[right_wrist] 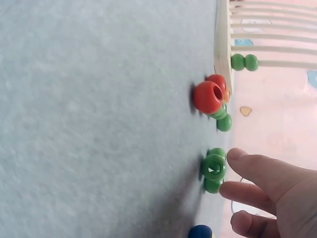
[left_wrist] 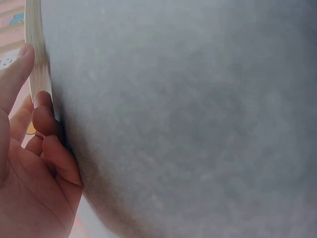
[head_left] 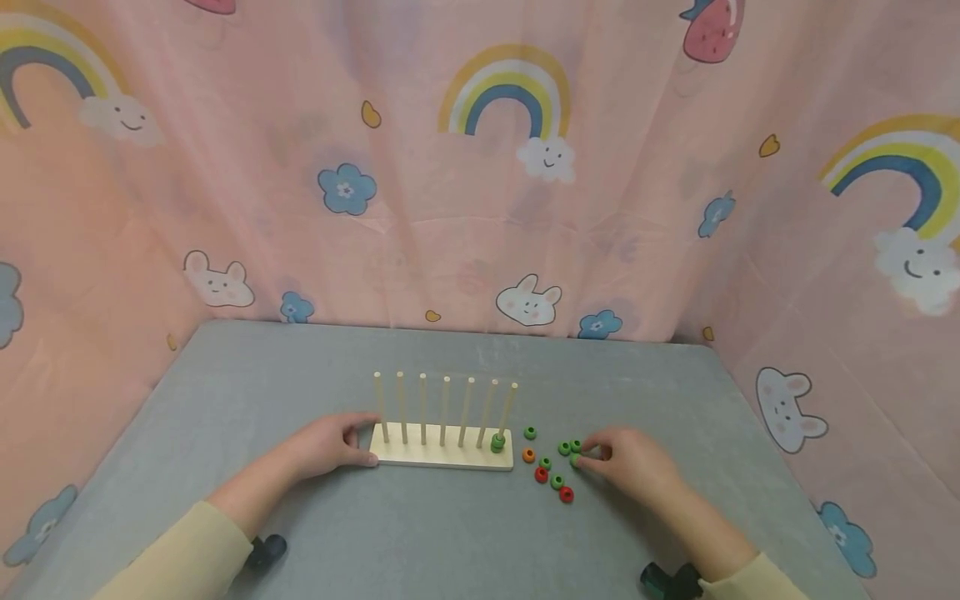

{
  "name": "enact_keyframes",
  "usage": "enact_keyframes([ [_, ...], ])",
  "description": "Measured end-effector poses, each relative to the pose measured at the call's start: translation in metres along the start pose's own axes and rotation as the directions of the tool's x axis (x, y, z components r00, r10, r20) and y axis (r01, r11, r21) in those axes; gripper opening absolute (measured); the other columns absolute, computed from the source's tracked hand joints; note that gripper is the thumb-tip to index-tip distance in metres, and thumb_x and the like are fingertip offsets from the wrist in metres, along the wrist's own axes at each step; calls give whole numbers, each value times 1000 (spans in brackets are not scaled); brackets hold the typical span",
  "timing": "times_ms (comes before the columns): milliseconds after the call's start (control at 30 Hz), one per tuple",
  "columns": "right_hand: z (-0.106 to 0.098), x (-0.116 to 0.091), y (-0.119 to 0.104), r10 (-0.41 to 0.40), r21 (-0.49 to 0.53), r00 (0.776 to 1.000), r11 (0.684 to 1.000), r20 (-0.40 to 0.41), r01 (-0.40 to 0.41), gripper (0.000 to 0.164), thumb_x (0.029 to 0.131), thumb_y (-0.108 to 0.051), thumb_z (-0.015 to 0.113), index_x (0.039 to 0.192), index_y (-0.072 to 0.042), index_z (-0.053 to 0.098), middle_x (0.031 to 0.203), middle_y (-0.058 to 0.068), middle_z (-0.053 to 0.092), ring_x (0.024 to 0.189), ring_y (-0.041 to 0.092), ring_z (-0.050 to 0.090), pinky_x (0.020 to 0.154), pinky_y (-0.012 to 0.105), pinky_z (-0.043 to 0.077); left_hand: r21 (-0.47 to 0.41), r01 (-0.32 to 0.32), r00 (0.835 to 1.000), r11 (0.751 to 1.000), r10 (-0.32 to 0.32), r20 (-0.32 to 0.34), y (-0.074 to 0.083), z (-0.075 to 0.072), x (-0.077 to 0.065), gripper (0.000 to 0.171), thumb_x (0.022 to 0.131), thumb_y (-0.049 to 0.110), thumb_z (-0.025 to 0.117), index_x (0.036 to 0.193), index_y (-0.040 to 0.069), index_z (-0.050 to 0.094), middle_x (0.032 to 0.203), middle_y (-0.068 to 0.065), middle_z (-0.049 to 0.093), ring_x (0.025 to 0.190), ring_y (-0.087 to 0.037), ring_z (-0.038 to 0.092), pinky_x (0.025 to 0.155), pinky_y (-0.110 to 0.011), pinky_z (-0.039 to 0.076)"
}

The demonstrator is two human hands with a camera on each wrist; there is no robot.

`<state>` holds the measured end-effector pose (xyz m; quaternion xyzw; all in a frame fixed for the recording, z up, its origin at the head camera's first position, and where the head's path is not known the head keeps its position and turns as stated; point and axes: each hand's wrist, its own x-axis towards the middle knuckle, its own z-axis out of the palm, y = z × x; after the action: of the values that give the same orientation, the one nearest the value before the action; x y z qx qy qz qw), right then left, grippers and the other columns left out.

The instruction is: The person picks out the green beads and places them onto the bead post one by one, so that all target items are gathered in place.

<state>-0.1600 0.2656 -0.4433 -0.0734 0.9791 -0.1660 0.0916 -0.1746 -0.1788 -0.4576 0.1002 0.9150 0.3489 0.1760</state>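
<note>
A pale wooden peg board (head_left: pixel 442 456) stands on the grey table, its upright pegs in a row. Two green beads (right_wrist: pixel 244 62) are stacked on its rightmost peg. My left hand (head_left: pixel 330 443) grips the board's left end, thumb at the near corner and fingers at the far one. To the right of the board, my right hand (head_left: pixel 633 462) reaches down over a small group of green beads (head_left: pixel 565 448). In the right wrist view, its thumb and fingers stand apart, fingertips right at a green bead (right_wrist: pixel 214 168).
Between board and right hand lie loose red beads (head_left: pixel 566 494), an orange bead (head_left: pixel 528 455) and more green ones. A blue bead (right_wrist: pixel 200 232) shows low in the right wrist view. Pink patterned cloth (head_left: pixel 420 250) hangs behind and beside the table (head_left: pixel 337 533).
</note>
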Motion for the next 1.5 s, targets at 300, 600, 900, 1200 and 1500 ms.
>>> enact_keyframes([
  [300, 7, -2, -2, 49, -58, 999, 997, -7, -49, 19, 80, -38, 81, 88, -21, 77, 73, -7, 59, 66, 13, 49, 61, 33, 41, -10, -2, 1000, 1000, 2, -2, 1, 0, 0, 67, 78, 29, 85, 136, 9, 59, 71, -1, 52, 63, -15, 45, 60, -32, 35],
  [600, 11, 0, -5, 38, -90, 999, 995, -17, -39, 19, 80, -39, 81, 86, -21, 76, 74, -7, 61, 66, 12, 50, 61, 34, 43, 0, -5, 1000, 1000, 5, -4, -1, 0, 0, 66, 78, 30, 85, 135, 9, 60, 71, -1, 52, 64, -15, 46, 60, -32, 35],
  [900, 4, -5, -10, 22, -48, 1000, 999, 6, -22, 17, 84, -33, 79, 93, -19, 76, 72, -6, 57, 65, 13, 48, 58, 34, 39, 8, -5, 1000, 1000, 5, -6, 1, 0, 0, 67, 78, 30, 85, 136, 9, 60, 71, -1, 52, 64, -15, 46, 60, -33, 35],
  [1200, -8, -6, -15, 8, 12, 999, 1000, -39, -7, 20, 86, -27, 77, 104, -19, 76, 71, -4, 53, 64, 14, 47, 57, 32, 37, 13, -10, 1000, 1000, 10, -8, -2, 1, 0, 68, 78, 31, 85, 136, 9, 59, 71, 0, 51, 63, -15, 45, 59, -32, 35],
  [1500, -21, -8, -26, -54, 80, 988, 995, -142, 66, 24, 89, -26, 75, 112, -20, 75, 69, -5, 50, 61, 13, 46, 52, 29, 37, 3, -8, 1000, 1000, 8, -5, -1, 0, 0, 67, 78, 31, 85, 136, 9, 60, 71, 0, 51, 63, -15, 45, 59, -32, 34],
])
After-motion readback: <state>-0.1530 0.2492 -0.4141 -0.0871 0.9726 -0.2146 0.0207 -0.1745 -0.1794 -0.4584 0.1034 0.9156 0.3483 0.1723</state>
